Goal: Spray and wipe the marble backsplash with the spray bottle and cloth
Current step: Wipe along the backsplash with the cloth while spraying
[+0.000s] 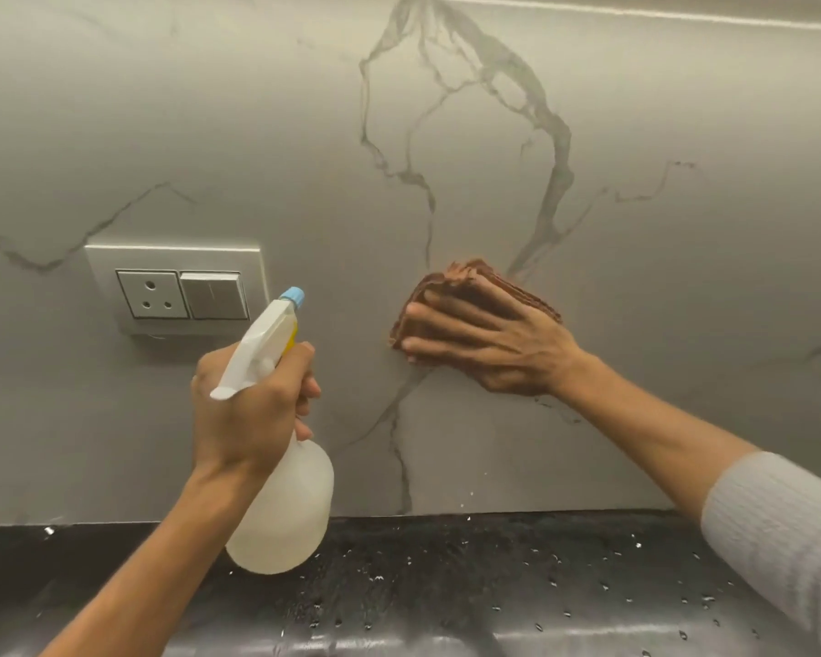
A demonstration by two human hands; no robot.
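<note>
— What is the left hand doing?
— The left hand (252, 410) is gripping the translucent white plastic spray bottle (285, 509) by its neck. The fingers are curling round it just under the white spray head, with one fingertip reaching up beside a yellow part of that head. The light blue nozzle tip (292, 296) is pointing up toward the wall, and the round body is hanging below the fist

— And the right hand?
— The right hand (489, 343) is lying flat, fingers straight and spread apart, pressing the folded reddish-brown cloth (475, 282) against the grey-veined white marble backsplash (257, 135). The cloth is showing above and to the left of the fingers, to the right of the bottle and apart from it. A ribbed pale grey sleeve (787, 538) is covering that forearm

— What is sitting around them?
— A square grey switch plate (176, 286) with a three-pin socket and a rocker switch is sitting on the marble just left of the nozzle, and the glossy black stone countertop (446, 585) below is carrying scattered water droplets
</note>
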